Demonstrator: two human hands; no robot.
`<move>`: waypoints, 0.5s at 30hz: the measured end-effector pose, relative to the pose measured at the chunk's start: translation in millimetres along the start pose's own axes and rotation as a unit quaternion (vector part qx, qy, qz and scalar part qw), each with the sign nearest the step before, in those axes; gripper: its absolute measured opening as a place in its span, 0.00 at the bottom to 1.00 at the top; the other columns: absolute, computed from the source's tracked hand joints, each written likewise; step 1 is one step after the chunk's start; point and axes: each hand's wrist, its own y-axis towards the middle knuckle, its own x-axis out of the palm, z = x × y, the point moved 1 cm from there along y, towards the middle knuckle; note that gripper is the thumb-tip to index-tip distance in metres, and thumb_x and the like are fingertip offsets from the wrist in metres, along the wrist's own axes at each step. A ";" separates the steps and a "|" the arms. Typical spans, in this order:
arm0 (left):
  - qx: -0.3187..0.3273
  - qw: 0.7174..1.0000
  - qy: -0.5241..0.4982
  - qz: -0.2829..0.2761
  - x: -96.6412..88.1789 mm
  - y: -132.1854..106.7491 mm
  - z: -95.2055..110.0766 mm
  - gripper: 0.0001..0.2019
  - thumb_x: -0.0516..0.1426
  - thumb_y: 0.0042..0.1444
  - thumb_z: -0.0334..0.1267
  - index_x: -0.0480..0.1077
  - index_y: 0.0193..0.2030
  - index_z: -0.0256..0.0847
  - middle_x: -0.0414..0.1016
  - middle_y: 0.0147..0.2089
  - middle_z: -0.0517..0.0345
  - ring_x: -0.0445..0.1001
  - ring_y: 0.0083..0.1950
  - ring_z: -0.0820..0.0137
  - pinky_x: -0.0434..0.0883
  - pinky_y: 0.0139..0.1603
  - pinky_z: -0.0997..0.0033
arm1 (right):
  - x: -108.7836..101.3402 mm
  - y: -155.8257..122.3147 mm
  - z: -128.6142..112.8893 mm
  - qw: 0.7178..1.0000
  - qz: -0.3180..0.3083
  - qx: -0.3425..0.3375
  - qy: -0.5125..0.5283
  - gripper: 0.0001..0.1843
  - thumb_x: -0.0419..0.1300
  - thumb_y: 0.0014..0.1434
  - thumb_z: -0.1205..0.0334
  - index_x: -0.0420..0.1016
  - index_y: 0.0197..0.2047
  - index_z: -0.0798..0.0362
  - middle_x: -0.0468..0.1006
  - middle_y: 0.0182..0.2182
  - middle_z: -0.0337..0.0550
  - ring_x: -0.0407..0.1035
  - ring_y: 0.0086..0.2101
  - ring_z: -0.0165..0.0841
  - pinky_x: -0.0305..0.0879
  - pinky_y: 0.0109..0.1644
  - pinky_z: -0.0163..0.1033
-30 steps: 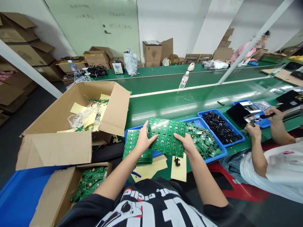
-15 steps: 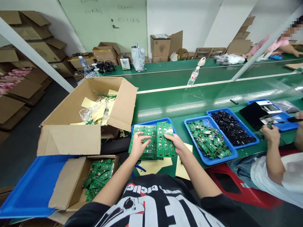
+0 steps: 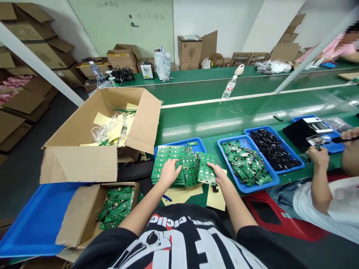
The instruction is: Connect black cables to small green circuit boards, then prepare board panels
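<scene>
My left hand (image 3: 169, 171) grips the left part of a green circuit-board panel (image 3: 188, 168) that lies over a stack of like panels (image 3: 164, 164) in a blue tray (image 3: 181, 144). A narrower strip of the same green boards (image 3: 206, 171), bent away from the panel at its right edge, is pinched in my right hand (image 3: 218, 172). Both hands sit at the near edge of the green bench, just above some yellow paper sheets (image 3: 182, 194).
A big open carton (image 3: 84, 138) with plastic and yellow sheets stands to the left. A smaller carton of boards (image 3: 114, 209) sits below it. Blue trays of small green boards (image 3: 245, 164) and black parts (image 3: 273, 149) lie right, where another person's hands (image 3: 316, 157) work.
The panel, held up in both hands a second ago, has come down onto the stack. Its right strip has since bent away from the rest in my right hand.
</scene>
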 end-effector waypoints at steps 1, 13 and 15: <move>-0.010 1.000 -0.001 -0.011 4.6 5.1 2.3 0.12 0.57 0.49 0.38 0.70 0.41 0.36 0.69 0.36 0.50 0.69 0.42 0.61 0.65 0.44 0.64 | -1.6 -1.6 2.5 1.000 -0.003 0.009 -0.011 0.08 0.62 0.45 0.65 0.71 0.31 0.56 0.79 0.24 0.43 0.75 0.28 0.39 0.72 0.37 0.44; -0.084 0.985 -0.152 -0.004 15.1 30.0 2.9 0.05 0.51 0.53 0.38 0.62 0.29 0.40 0.58 0.17 0.69 0.59 0.18 0.76 0.56 0.21 0.77 | 19.1 -21.2 8.9 0.997 -0.064 0.037 -0.012 0.13 0.62 0.47 0.65 0.72 0.38 0.55 0.79 0.33 0.46 0.74 0.36 0.39 0.70 0.43 0.44; -0.092 0.979 -0.182 0.007 3.5 27.7 -9.2 0.07 0.50 0.54 0.41 0.62 0.31 0.40 0.53 0.15 0.71 0.55 0.15 0.78 0.54 0.19 0.78 | 21.5 -24.4 4.1 0.997 -0.072 0.040 -0.004 0.14 0.62 0.47 0.64 0.71 0.40 0.55 0.79 0.34 0.46 0.74 0.37 0.39 0.70 0.43 0.44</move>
